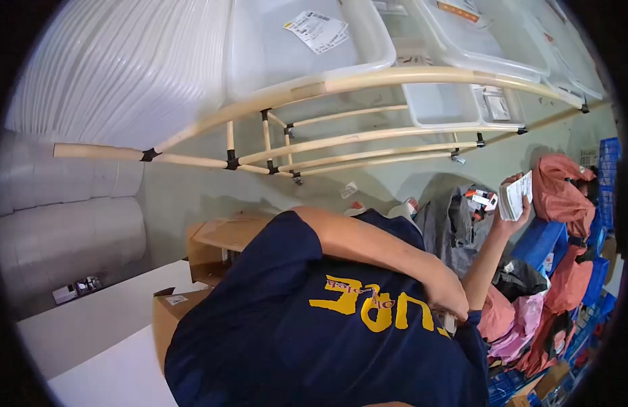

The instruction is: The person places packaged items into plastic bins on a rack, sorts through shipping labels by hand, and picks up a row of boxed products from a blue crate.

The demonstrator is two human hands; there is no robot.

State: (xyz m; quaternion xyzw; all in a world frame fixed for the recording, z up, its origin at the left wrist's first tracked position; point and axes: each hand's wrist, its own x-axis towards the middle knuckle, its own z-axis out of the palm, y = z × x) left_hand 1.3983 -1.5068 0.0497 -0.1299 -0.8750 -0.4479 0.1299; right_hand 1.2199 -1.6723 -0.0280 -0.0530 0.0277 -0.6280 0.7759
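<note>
My right hand (521, 207) is raised at the right, its fingers closed round a stack of white printed cards (515, 197). My left arm reaches across the dark blue shirt with yellow letters. At the end of it, my left hand (448, 298) is bent down beside my right elbow, its fingers curled and partly hidden. A small pale thing shows just under those fingers, too hidden to name.
White plastic bins (443, 105) sit on a beige pipe rack (368, 139) across the top. Stacked white trays (124, 68) stand upper left. Cardboard boxes (168, 315) and a white surface (117, 373) lie lower left. Red sacks (561, 186), grey bags (443, 227) and blue crates (608, 169) fill the right.
</note>
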